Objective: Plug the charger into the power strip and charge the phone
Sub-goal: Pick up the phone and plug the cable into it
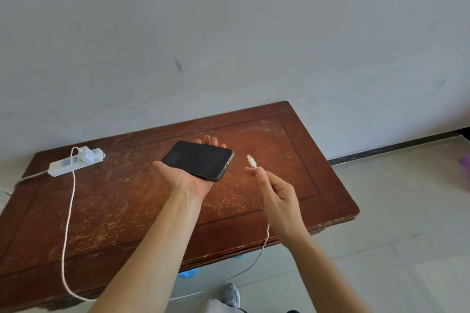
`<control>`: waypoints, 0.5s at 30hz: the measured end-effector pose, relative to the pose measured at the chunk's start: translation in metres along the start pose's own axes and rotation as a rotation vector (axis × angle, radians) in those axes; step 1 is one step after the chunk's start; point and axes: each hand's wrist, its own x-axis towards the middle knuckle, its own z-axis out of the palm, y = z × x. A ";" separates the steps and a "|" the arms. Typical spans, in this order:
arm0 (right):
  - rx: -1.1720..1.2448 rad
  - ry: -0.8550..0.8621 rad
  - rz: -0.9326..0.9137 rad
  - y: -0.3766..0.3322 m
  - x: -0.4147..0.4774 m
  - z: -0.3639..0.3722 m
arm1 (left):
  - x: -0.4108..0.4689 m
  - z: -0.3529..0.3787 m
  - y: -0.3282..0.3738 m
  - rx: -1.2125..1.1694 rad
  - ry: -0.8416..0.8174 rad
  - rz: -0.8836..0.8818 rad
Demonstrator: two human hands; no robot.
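Holding the phone (198, 160) flat on our open left hand (188, 181), charger (87, 154) already in the power strip (66, 166), we're pinching the cable plug (251, 161) with our right hand (278, 195). Line it square with the port (226, 165), then push gently.

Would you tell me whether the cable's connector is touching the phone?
Apart. The head view shows a strip of table between the connector, pinched by the right hand, and the phone resting on the left hand.
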 end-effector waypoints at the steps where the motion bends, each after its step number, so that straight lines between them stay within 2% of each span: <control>1: -0.012 -0.011 -0.012 0.000 -0.002 0.003 | -0.001 0.000 -0.001 -0.008 0.002 0.005; 15: -0.095 0.029 -0.022 -0.007 -0.001 0.018 | -0.002 0.005 -0.002 0.065 -0.068 0.073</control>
